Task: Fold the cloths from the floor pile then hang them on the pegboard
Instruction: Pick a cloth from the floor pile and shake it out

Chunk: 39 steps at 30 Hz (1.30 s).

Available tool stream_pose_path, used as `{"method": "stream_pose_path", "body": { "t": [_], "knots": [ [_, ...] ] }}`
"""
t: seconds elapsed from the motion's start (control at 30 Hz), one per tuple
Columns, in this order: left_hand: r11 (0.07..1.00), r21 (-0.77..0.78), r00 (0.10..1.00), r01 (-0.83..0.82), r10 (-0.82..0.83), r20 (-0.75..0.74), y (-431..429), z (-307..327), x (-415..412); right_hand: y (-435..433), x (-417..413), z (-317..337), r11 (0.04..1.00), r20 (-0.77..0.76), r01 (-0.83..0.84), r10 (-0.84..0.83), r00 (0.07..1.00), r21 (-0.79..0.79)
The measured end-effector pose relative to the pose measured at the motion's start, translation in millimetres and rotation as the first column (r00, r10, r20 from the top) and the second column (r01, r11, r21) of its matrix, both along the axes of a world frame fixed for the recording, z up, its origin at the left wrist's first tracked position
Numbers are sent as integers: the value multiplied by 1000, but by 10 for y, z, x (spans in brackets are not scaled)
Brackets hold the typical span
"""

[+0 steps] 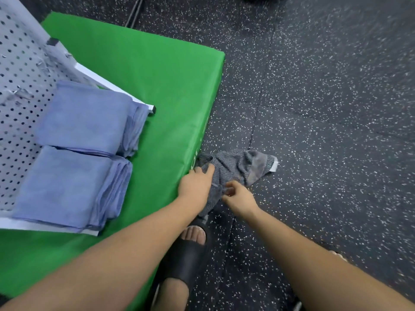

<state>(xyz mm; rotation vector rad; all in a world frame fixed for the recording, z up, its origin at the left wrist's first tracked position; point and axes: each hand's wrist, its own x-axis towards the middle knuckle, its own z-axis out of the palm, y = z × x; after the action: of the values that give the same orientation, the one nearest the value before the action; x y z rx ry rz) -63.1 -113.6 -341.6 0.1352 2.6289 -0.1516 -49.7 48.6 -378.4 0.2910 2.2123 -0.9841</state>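
A crumpled grey striped cloth with a white label lies on the dark speckled floor beside the green table's corner. My left hand grips its near left part, fingers curled into the fabric. My right hand pinches the cloth's near edge. Two folded blue cloths hang on the white pegboard, which stands on the green table at the left.
My foot in a black slide sandal stands on the floor just below the cloth, next to the table's side. Speckled black rubber floor spreads to the right and ahead. A dark bar lies at the top.
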Motion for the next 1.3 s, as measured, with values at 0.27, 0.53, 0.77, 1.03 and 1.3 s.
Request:
{"method": "stream_pose_path", "body": {
  "t": [0.27, 0.53, 0.77, 1.03, 1.3],
  "knots": [
    [714, 516, 873, -473, 459, 166, 53, 353, -328, 76, 1, 307, 979, -48, -54, 45, 998, -195],
    [152, 782, 700, -605, 570, 430, 74, 1607, -531, 406, -157, 1630, 995, -360, -55, 23, 933, -79],
    [73, 898, 788, -434, 514, 339, 212, 3022, -453, 761, -67, 3083, 974, -457, 1, -107, 883, -225],
    [-5, 987, 901, -160, 407, 148, 552, 4334, 134, 1063, 467, 4601, 900, -636, -10, -300, 711, -436],
    [378, 879, 859, 291, 301, -414, 804, 4641, 810, 1151, 920, 5103, 903, -716, 15, -350, 604, -429]
  ]
}}
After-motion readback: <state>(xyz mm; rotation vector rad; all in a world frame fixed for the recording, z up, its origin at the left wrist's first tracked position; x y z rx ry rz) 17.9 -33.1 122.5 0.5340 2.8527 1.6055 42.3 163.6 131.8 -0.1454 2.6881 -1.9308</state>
